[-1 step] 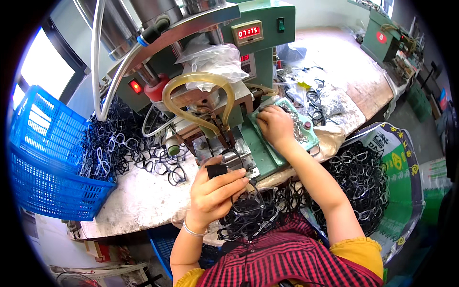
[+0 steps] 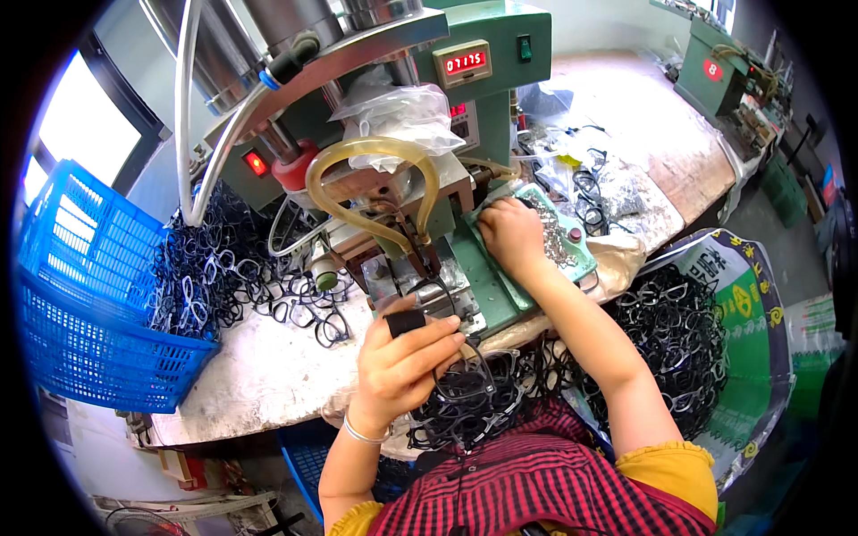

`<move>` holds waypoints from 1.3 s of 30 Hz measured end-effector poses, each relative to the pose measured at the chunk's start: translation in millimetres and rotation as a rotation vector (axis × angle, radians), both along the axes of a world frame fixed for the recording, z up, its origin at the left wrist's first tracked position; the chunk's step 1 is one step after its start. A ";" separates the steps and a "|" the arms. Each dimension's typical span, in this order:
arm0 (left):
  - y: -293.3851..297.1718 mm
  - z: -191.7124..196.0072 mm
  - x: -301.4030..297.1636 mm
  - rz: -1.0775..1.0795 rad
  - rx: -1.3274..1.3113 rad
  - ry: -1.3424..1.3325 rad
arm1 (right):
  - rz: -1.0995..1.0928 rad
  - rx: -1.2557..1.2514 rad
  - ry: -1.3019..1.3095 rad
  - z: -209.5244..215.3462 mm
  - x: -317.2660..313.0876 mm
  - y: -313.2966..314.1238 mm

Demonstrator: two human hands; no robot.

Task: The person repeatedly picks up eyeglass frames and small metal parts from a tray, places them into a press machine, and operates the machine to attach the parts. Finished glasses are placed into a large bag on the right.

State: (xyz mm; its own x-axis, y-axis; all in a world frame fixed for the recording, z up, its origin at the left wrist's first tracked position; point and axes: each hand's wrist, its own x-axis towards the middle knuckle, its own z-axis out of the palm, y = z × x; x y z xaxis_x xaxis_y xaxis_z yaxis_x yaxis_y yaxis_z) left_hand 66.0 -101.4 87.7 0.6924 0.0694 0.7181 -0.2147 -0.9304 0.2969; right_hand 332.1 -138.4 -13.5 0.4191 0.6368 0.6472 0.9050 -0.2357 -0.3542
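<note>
My left hand (image 2: 402, 362), with a black band round one finger, is closed on a dark eyeglass frame (image 2: 487, 373). It holds the frame against the metal jig (image 2: 460, 299) of a green press (image 2: 500, 54), under the press head. The far part of the frame is hidden by my fingers and the jig. My right hand (image 2: 514, 234) rests over the left side of a pale green tray (image 2: 585, 266) scattered with small metal parts (image 2: 561, 250). Its fingers curl down into the tray, and their tips are out of sight.
A clear yellowish hose (image 2: 365, 147) loops before the press. At left, a blue basket (image 2: 98, 339) stands by heaped dark eyeglass frames (image 2: 206, 277). More frames lie in my lap (image 2: 465, 406) and in a large sack (image 2: 666, 339) at right. Plastic bags (image 2: 617, 192) lie behind the tray.
My right hand has shifted very slightly left over the tray. My left hand stays at the jig with the eyeglass frame.
</note>
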 end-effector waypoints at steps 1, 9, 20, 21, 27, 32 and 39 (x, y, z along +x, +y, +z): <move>-1.2 -2.8 -5.5 0.020 0.059 0.026 | -0.029 -0.046 -0.034 -3.4 0.3 2.8; 25.5 -53.4 -146.0 0.914 -0.137 -0.186 | -0.026 0.358 0.887 3.3 -5.7 -98.6; 172.6 -131.6 -124.9 1.042 0.112 0.332 | 0.276 0.592 1.097 3.2 -13.4 -15.8; 179.8 -149.6 -126.2 1.018 0.097 0.388 | 0.253 0.544 1.055 2.8 -13.5 -18.5; 114.6 -113.3 -156.1 0.991 -0.429 0.576 | -0.108 0.354 0.598 0.0 -16.4 -102.4; 119.5 -100.5 -170.4 0.658 -1.243 0.126 | 0.072 0.321 0.598 31.8 -38.6 -110.7; 130.1 -132.5 -126.7 0.098 -2.095 -0.834 | 0.400 0.433 0.813 74.4 -95.8 -31.0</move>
State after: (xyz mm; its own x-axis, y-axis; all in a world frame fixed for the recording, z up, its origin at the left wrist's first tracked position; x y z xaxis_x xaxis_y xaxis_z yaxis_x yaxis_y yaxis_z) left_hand -60.7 28.6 -44.8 0.3197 0.8795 -0.3524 -0.7608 0.4600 0.4578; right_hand 236.3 -169.3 60.9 0.6437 0.6050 0.4687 0.3347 0.3282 -0.8833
